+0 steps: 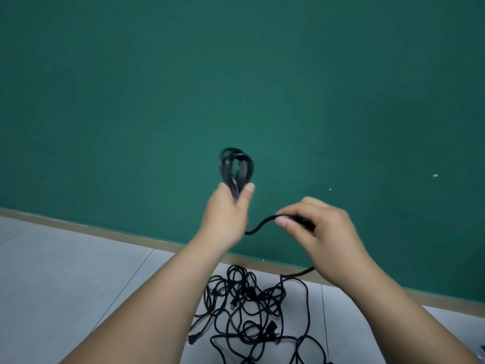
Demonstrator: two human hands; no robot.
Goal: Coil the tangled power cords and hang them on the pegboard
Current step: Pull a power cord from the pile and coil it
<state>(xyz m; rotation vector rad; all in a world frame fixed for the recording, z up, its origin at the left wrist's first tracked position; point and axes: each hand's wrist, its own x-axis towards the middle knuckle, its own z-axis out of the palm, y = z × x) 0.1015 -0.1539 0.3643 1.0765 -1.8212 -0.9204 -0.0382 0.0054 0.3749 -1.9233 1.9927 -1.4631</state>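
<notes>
Centre of the frame, my left hand [225,208] grips a small black coil [236,166] raised against the green wall [131,101], and my right hand [322,227] pinches the cord [259,225] trailing from it. That makes one cord partly wound, I judge. Lower centre, the tangle [252,311] lies on the floor [78,271], not yet sorted. No pegboard shows, so hanging looks unstarted.
</notes>
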